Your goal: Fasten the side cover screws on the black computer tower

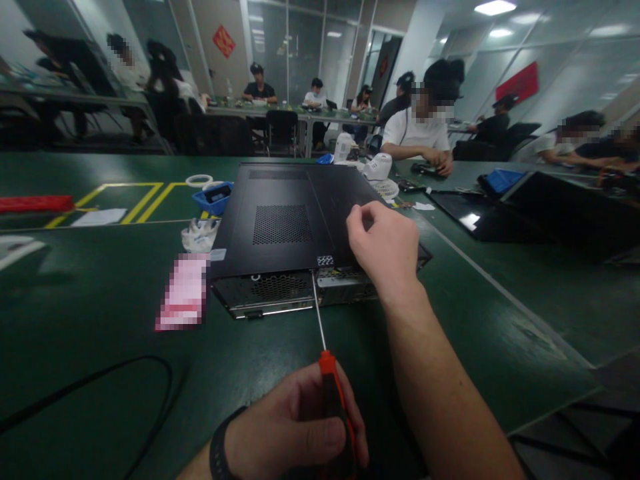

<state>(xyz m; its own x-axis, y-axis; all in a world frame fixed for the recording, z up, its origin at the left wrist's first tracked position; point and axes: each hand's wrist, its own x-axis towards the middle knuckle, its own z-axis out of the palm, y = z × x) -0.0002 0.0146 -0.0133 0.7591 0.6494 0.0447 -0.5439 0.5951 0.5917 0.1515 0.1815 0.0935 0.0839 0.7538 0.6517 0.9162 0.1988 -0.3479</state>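
Observation:
A black computer case [280, 233] lies flat on the green table, its rear edge with metal grilles facing me. My left hand [300, 427], with a dark band at the wrist, is closed round the red and black handle of a screwdriver [321, 320]. The shaft points away from me, and its tip meets the case's rear edge near the middle, just below a small patterned label [325, 261]. My right hand [387, 243] is over the right part of the top panel, its fingers curled in against the thumb. Whatever they may pinch is hidden.
Left of the case are a pink packet [184, 290], white gloves [199, 235] and a blue tray [214, 198]. A black cable [100, 379] crosses the near left. White fans [379, 168] stand behind, and dark panels [480, 210] lie right. Across the table sits a person [419, 127].

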